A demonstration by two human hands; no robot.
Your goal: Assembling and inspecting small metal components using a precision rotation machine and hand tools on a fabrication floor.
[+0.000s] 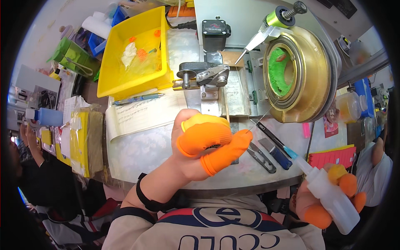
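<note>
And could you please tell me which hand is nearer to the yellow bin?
Left. The left hand is below and right of the yellow bin in the picture; the right hand, holding a bottle, is farther right and lower.

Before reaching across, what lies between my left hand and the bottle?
The head view shows a black tool, a grey metal tool and a blue-ended tool between your left hand and the bottle.

Tray (pixel 135 86) behind notebook (pixel 146 118), pen (pixel 138 99) between, squeeze bottle (pixel 336 204) to the right.

The bottle (pixel 336 205) looks smooth plastic, the wheel (pixel 311 71) glossy metal.
</note>
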